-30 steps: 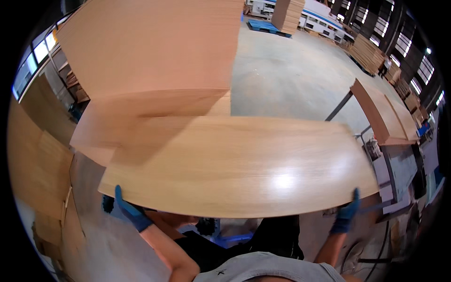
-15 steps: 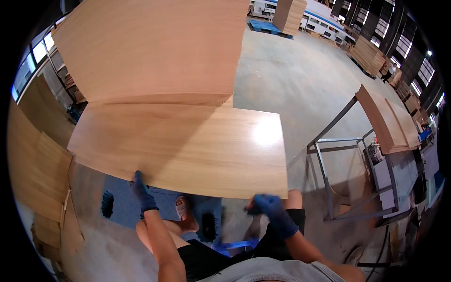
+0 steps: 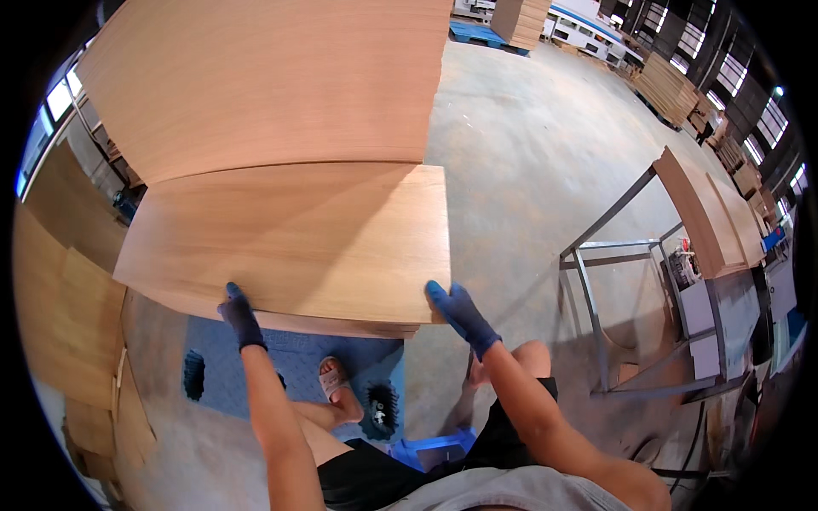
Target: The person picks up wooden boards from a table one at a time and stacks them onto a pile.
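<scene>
See a large stack of sheets [image 3: 264, 85] just beyond the board [image 3: 290, 230]

Find a metal frame [image 3: 590, 317] well apart, right of the board, and a blue pallet [image 3: 294, 345] below its near edge, with lower boards [image 3: 349, 327] showing directly under that edge

Grips the near edge with the left hand [image 3: 241, 321], thumb on top, other fingers mostly hidden; touches the board's near right corner with the right hand [image 3: 467, 315], cannot tell if gripping

Seems to be lining up the board; calls for even guidance from both hands
</scene>
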`<move>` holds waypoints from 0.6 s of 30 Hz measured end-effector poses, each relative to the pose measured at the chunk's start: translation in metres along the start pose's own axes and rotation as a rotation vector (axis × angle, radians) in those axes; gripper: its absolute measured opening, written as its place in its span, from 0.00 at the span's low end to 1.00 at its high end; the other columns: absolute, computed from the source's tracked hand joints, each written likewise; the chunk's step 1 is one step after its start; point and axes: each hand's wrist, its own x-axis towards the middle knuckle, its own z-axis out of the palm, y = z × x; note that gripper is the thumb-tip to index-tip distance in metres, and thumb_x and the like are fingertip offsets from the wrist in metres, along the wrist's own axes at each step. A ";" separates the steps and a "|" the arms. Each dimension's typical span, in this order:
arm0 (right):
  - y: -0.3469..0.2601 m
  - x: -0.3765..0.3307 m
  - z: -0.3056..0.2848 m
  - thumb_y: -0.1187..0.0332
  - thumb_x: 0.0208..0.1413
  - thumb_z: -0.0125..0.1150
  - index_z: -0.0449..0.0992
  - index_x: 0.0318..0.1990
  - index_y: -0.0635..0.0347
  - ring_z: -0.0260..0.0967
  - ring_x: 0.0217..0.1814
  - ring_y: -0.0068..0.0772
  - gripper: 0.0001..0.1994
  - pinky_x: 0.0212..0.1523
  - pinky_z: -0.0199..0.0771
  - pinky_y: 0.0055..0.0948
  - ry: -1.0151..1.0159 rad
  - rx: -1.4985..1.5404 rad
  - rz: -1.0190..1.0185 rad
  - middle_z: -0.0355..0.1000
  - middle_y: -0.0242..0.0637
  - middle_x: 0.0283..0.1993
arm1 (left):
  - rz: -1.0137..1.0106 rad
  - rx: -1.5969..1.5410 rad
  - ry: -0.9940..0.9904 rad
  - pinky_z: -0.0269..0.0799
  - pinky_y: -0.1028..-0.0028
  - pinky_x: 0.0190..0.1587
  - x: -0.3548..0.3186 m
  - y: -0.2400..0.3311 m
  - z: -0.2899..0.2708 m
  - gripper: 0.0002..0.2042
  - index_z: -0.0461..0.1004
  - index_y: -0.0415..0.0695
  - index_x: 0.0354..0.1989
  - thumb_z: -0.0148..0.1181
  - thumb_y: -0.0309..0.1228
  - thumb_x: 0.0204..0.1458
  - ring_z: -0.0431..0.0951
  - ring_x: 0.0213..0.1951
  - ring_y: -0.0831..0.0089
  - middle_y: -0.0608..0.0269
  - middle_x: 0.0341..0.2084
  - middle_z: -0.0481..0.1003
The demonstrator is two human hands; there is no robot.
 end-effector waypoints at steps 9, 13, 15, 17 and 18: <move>-0.023 0.025 0.041 0.45 0.54 0.55 0.73 0.38 0.73 0.73 0.40 0.53 0.30 0.43 0.70 0.41 0.087 -0.150 -0.104 0.74 0.60 0.37 | -0.157 -0.071 -0.095 0.69 0.56 0.39 0.034 0.013 -0.005 0.31 0.75 0.24 0.35 0.52 0.51 0.54 0.76 0.35 0.45 0.33 0.31 0.76; -0.011 0.033 0.036 0.44 0.53 0.56 0.74 0.38 0.72 0.74 0.38 0.49 0.30 0.41 0.71 0.39 0.120 -0.125 -0.138 0.74 0.58 0.36 | -0.196 -0.274 -0.119 0.69 0.57 0.39 0.025 0.020 0.010 0.31 0.75 0.25 0.36 0.51 0.52 0.54 0.76 0.35 0.47 0.35 0.33 0.76; -0.021 0.023 0.034 0.44 0.53 0.56 0.74 0.37 0.72 0.74 0.38 0.50 0.30 0.40 0.71 0.40 0.157 -0.150 -0.124 0.74 0.59 0.35 | -0.196 -0.205 -0.140 0.69 0.57 0.37 0.020 0.023 0.009 0.31 0.75 0.25 0.36 0.51 0.52 0.54 0.76 0.34 0.48 0.36 0.31 0.77; -0.006 0.032 0.031 0.42 0.53 0.55 0.74 0.33 0.73 0.73 0.38 0.56 0.31 0.38 0.71 0.43 0.209 -0.077 -0.184 0.73 0.63 0.33 | -0.136 -0.077 -0.196 0.71 0.60 0.35 0.016 0.025 0.018 0.29 0.75 0.27 0.37 0.52 0.51 0.55 0.76 0.32 0.56 0.43 0.31 0.77; -0.015 0.027 0.050 0.42 0.53 0.55 0.75 0.34 0.72 0.72 0.39 0.59 0.31 0.39 0.71 0.45 0.206 -0.129 -0.168 0.73 0.63 0.33 | -0.080 0.010 -0.197 0.72 0.63 0.34 0.038 0.000 -0.001 0.28 0.76 0.28 0.37 0.52 0.50 0.56 0.76 0.31 0.63 0.49 0.31 0.78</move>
